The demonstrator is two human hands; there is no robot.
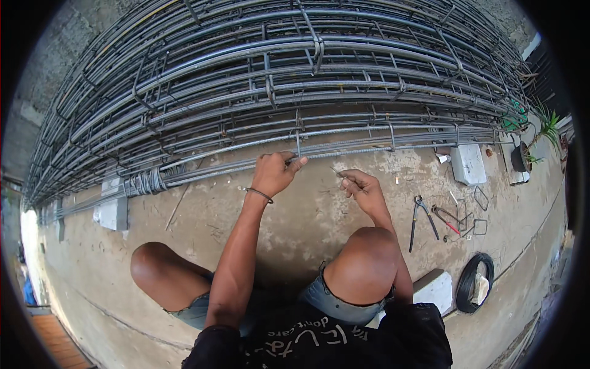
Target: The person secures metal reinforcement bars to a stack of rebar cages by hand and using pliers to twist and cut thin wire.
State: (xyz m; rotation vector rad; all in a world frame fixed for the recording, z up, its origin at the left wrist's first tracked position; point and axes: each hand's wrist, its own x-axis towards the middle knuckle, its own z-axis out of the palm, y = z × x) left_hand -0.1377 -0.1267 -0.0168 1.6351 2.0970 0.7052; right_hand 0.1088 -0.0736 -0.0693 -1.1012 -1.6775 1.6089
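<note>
My left hand (275,174) is at the lowest edge of the rebar cage, fingers curled around the foot of a bent steel stirrup (298,142) where it meets the long bars (350,148). Which of the two the fingertips grip most is partly hidden. A little to the right and apart from the bars, my right hand (364,189) is pinched closed. From its fingertips a short, thin tie wire (337,171) sticks out toward the cage.
Tall stacked rebar cages (258,64) fill the far side. White blocks (468,165) prop the bars. On the concrete at right lie pincers (420,212), a red-handled tool (445,220), loose stirrups (480,227) and a black wire coil (468,284). Coiled wire (147,182) wraps the bars at left.
</note>
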